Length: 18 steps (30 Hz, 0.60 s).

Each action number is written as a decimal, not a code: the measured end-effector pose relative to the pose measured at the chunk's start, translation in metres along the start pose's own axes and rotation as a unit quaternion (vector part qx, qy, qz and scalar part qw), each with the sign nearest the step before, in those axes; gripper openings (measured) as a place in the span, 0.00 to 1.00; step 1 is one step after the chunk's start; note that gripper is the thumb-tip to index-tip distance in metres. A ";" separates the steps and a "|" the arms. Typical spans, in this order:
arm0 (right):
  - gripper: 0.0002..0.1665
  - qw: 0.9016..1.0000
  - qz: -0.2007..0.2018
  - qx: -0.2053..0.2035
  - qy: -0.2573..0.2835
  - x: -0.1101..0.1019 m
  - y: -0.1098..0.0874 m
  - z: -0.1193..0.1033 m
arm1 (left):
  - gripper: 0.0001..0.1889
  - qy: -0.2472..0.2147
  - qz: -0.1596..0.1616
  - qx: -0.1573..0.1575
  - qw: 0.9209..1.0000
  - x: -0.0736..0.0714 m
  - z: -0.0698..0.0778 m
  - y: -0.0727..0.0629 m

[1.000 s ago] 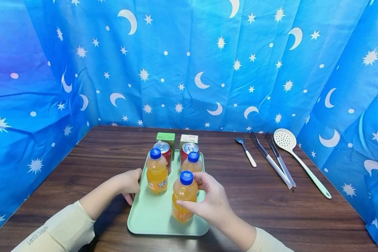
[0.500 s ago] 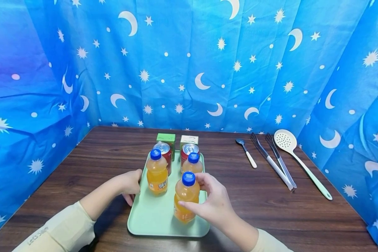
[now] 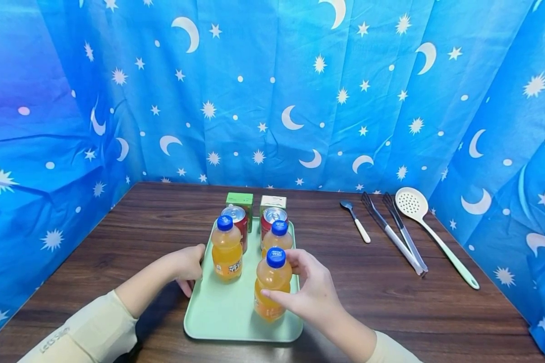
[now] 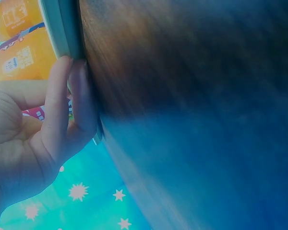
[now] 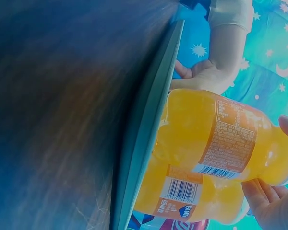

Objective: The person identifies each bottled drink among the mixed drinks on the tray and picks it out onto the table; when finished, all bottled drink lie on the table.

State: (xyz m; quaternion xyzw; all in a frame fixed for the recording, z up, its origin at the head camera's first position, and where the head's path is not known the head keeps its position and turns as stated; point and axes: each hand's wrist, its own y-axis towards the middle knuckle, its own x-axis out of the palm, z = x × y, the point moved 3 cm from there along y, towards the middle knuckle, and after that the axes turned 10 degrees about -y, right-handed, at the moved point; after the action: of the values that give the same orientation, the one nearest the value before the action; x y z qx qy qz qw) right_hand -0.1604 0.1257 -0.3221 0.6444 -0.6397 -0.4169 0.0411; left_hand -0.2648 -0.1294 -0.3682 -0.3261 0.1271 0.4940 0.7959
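Note:
My right hand (image 3: 315, 290) holds an orange soda bottle (image 3: 269, 306) with a blue cap, thumb on the near side and fingers behind. The bottle stands upright at the front right of a pale green tray (image 3: 218, 317); its base is at the tray surface in the right wrist view (image 5: 201, 129). At the tray's left rim, my left hand (image 3: 186, 264) grips the edge, its fingers (image 4: 55, 110) against the outer side. Two more orange soda bottles, one at left (image 3: 227, 252) and one at right (image 3: 277, 242), stand on the tray, the right one partly hidden.
Behind the bottles are two red cans, left (image 3: 242, 219) and right (image 3: 267, 222). Farther back stand a green carton (image 3: 239, 197) and a white-topped carton (image 3: 273, 200). A spoon (image 3: 356, 222), tongs (image 3: 397, 237) and a skimmer (image 3: 429, 227) lie on the table's right.
My right hand has shifted the bottle it holds slightly to the right over the tray. My left hand has stayed at the tray's rim.

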 end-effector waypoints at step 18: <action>0.35 0.999 -0.002 0.038 -0.015 -0.003 -0.002 0.000 | 0.23 0.002 0.001 0.003 1.000 0.000 0.000 0.001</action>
State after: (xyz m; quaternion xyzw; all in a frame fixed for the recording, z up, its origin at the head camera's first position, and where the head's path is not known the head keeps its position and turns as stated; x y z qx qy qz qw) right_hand -0.1589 0.1287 -0.3218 0.6407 -0.6544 -0.4016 0.0062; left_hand -0.2659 -0.1297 -0.3687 -0.3245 0.1311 0.4939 0.7960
